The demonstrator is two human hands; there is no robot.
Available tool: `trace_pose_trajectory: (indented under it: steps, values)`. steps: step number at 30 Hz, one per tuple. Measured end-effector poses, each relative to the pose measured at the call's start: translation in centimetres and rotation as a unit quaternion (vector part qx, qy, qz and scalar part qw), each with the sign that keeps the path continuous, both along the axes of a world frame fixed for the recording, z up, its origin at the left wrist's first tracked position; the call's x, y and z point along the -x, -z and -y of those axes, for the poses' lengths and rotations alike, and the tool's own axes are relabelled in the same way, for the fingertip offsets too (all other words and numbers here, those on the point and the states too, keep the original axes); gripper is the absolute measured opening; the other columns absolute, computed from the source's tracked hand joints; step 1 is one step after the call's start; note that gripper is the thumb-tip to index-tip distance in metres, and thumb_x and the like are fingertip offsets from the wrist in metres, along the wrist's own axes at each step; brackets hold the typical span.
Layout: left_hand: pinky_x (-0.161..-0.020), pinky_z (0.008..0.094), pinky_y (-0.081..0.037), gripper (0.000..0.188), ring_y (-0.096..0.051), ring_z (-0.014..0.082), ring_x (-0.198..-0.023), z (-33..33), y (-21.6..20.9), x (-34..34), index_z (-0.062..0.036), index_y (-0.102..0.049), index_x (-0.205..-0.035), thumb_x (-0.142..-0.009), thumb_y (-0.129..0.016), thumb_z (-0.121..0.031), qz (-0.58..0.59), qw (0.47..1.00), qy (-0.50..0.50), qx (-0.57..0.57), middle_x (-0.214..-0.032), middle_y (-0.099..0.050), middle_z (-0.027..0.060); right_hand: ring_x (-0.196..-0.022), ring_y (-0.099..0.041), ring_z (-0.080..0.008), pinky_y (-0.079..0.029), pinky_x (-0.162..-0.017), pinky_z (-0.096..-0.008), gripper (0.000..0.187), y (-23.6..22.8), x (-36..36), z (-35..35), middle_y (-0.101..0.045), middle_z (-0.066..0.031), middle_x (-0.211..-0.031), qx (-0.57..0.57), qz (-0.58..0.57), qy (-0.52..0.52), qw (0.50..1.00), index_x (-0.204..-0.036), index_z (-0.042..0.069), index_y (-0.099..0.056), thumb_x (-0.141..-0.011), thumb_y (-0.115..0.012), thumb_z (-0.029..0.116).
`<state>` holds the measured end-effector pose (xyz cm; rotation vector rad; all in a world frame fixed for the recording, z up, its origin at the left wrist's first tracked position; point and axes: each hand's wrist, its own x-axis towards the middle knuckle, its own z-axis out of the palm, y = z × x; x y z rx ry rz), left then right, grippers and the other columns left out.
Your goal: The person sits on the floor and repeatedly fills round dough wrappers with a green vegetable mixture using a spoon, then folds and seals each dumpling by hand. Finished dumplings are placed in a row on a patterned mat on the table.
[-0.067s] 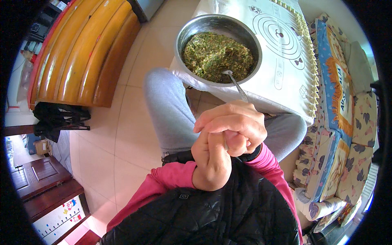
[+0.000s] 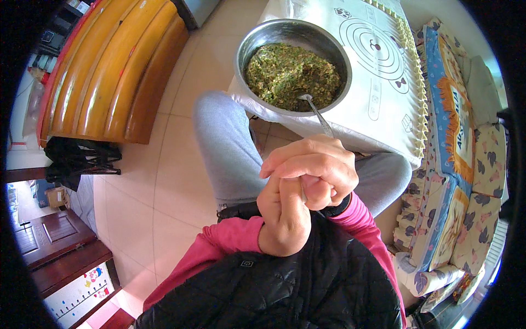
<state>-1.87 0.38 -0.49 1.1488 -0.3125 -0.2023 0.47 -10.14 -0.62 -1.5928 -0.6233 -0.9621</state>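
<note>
Right hand (image 2: 322, 163), metal bowl (image 2: 298, 32) beyond it

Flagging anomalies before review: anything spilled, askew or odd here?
No spill or damage visible. Mildly odd: the metal bowl sits close to the near edge of the white-covered table, with the spoon handle sticking out past its rim. The left hand and right hand are clasped together, hiding anything between them.
</note>
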Motion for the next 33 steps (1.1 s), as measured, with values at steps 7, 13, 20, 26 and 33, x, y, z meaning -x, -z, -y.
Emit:
trace_pose_trajectory:
  steps: [7, 13, 20, 26, 33]
  values:
    - [-0.06, 0.0252, -0.041, 0.036, -0.053, 0.0087, -0.068, -0.1, 0.7, 0.0, -0.0022, -0.057, -0.088, -0.102, -0.033, -0.025, 0.054, 0.996, -0.027, -0.059, -0.077, -0.057, 0.0015, -0.069, -0.07, -0.0263, -0.055, -0.056, -0.0338, 0.015, 0.1, 0.1, -0.1, -0.069, -0.0125, -0.083, -0.008, 0.004, 0.004, 1.0, -0.092, 0.002, -0.063, -0.09, -0.05, 0.009]
    - [-0.064, 0.0253, -0.042, 0.034, -0.054, 0.0094, -0.072, 0.3, -0.5, -0.1, -0.0012, -0.057, -0.094, -0.102, -0.035, -0.026, 0.053, 0.998, -0.004, -0.037, -0.082, -0.058, 0.0031, -0.067, -0.069, -0.0256, -0.055, -0.055, -0.0331, 0.018, 0.1, 0.0, 0.2, -0.069, -0.0132, -0.082, -0.004, -0.001, 0.006, 1.0, -0.092, 0.001, -0.064, -0.087, -0.048, 0.008]
    - [-0.087, 0.0338, -0.047, 0.052, -0.058, 0.0202, -0.093, 1.8, -1.2, -3.4, 0.0013, -0.058, -0.11, -0.104, -0.03, -0.042, -0.256, 0.916, 0.156, 0.268, -0.107, -0.061, 0.0118, -0.102, -0.062, -0.0311, -0.05, -0.088, -0.0421, 0.05, 0.2, 0.8, 2.2, -0.061, -0.0218, -0.113, -0.117, -0.153, 0.064, 0.979, -0.117, -0.004, -0.055, -0.096, -0.04, 0.04]
    - [-0.09, 0.0349, -0.047, 0.056, -0.058, 0.021, -0.097, 1.9, -0.1, -4.6, 0.0005, -0.059, -0.116, -0.104, -0.028, -0.044, -0.316, 0.9, 0.165, 0.249, -0.117, -0.061, 0.0145, -0.113, -0.054, -0.0343, -0.044, -0.095, -0.0436, 0.031, -0.9, 3.1, 4.5, -0.057, -0.0184, -0.123, 0.129, -0.157, 0.252, 0.946, -0.103, 0.003, -0.067, -0.078, -0.07, 0.021]
    - [-0.094, 0.0359, -0.043, 0.057, -0.058, 0.0213, -0.102, 2.7, -0.1, -4.4, -0.0014, -0.056, -0.123, -0.104, -0.026, -0.045, -0.231, 0.947, 0.168, 0.15, -0.118, -0.061, 0.0147, -0.115, -0.052, -0.0377, -0.043, -0.095, -0.0466, 0.031, -2.0, 4.2, 5.5, -0.055, -0.0169, -0.127, 0.255, -0.186, 0.257, 0.914, -0.094, 0.009, -0.072, -0.063, -0.077, 0.011]
